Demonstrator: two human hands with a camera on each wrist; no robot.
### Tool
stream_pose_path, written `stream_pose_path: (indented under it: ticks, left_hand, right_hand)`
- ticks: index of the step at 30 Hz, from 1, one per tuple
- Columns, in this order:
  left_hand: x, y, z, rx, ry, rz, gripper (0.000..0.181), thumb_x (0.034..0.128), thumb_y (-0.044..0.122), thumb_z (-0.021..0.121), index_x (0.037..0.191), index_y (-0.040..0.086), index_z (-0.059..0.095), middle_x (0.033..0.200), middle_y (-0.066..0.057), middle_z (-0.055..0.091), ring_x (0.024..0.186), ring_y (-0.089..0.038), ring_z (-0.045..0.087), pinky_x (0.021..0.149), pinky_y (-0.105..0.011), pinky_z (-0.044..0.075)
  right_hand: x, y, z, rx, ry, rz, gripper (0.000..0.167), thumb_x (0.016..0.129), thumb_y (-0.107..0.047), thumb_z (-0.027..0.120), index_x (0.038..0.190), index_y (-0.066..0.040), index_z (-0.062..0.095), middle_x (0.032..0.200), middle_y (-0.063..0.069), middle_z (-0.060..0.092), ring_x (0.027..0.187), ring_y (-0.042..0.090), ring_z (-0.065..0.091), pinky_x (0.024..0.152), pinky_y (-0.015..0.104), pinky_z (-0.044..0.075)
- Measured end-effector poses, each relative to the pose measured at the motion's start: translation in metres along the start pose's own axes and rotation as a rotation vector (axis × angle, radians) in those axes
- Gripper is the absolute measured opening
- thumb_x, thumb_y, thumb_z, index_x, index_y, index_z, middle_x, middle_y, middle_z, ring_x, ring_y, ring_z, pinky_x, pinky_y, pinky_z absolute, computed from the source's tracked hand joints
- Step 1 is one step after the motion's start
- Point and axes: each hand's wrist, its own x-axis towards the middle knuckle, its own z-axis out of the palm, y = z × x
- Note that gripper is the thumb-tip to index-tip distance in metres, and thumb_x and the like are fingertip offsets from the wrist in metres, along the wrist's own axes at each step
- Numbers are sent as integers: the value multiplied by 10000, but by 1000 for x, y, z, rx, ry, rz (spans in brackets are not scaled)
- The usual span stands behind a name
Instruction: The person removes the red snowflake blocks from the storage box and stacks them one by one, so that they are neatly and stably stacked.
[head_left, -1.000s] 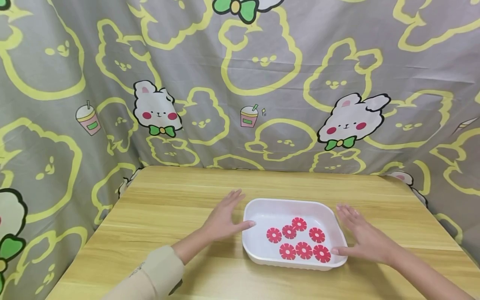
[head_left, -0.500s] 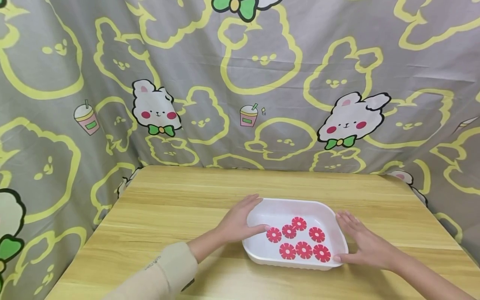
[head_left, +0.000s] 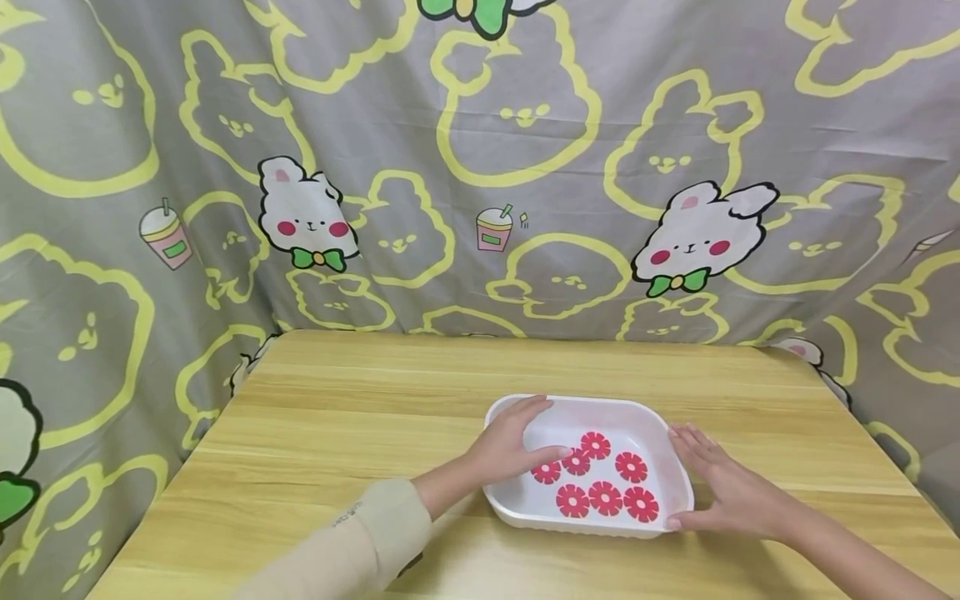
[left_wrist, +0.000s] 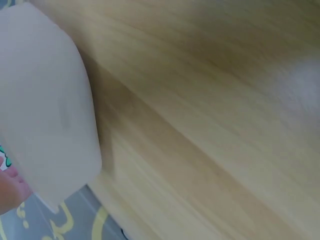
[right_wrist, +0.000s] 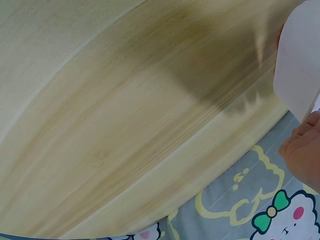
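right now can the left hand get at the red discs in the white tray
Probably yes: the left hand is over the left end of the white tray, close by several red discs, and the open top leaves the way free.

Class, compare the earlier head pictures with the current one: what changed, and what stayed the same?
The left hand moved right, from the white tray's left end to farther over its inside, thumb now by the red discs. The right hand shifted slightly, its thumb toward the near right corner. No new grip or release shows. Tray and seven discs stayed put.
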Motion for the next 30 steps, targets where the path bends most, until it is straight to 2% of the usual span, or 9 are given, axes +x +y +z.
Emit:
stream_pose_path:
  ticks: [4,6,7,9,11,13,16,27,30]
  left_hand:
    - [5,1,8,-42,7,5,666,818,437,667,1352,95,464,1414,-85,452,1324,-254,403,1084,-397,368]
    - [7,0,12,-61,8,10,619,820,374,685,1323,69,491,1381,-102,483,1303,-260,428,1074,-379,382]
    - [8,0,14,-65,6,3,596,817,340,697,1306,58,506,1361,-107,501,1289,-260,443,1067,-367,391]
    - [9,-1,17,-67,-2,-22,549,800,282,723,1257,35,546,1311,-115,543,1249,-260,483,1040,-353,421]
    - [10,-2,19,-55,-12,-58,506,775,227,748,1207,21,582,1252,-121,582,1183,-256,533,989,-323,465]
    - [11,-3,21,-45,-27,-99,488,751,191,767,1172,10,602,1202,-125,609,1118,-256,568,937,-296,497]
    - [12,-4,22,-25,-46,-138,472,718,139,788,1132,-13,619,1128,-137,634,1031,-254,595,878,-279,519]
    - [12,-4,25,103,-115,-224,476,637,103,833,1040,-41,624,941,-94,602,896,-201,543,884,-282,484]
    - [10,-3,25,142,-107,-226,429,629,94,836,972,-49,622,872,-81,575,834,-185,512,852,-269,478]
  right_hand:
    - [1,0,0,2,-12,14,1081,648,-557,750,1405,68,299,1423,307,326,1426,85,-43,1103,139,15]
    - [1,-1,-1,10,-23,24,1080,649,-556,750,1407,66,298,1429,301,320,1441,150,-9,1145,371,139]
    - [1,-1,-1,15,-28,35,1080,646,-561,749,1407,61,301,1435,294,318,1442,157,-1,1139,340,119]
    - [1,-2,-2,12,-36,39,1079,649,-565,745,1407,62,300,1434,293,320,1445,243,63,1068,541,241]
    - [1,-2,-3,10,-36,44,1078,647,-571,743,1407,58,307,1436,286,324,1433,306,116,1113,442,182]
    - [1,-2,-2,3,-32,38,1078,650,-574,739,1408,57,304,1434,285,327,1424,330,140,1108,227,56]
    - [0,-2,-1,5,-24,26,1080,652,-574,738,1409,59,300,1430,292,328,1404,371,177,920,-2,-57]
    - [0,-1,-1,12,-24,26,1086,651,-575,738,1411,60,294,1426,304,325,1384,401,207,916,-35,-60]
    - [0,-2,-2,21,-34,41,1088,648,-574,740,1414,55,290,1433,299,316,1407,365,173,1129,224,79]
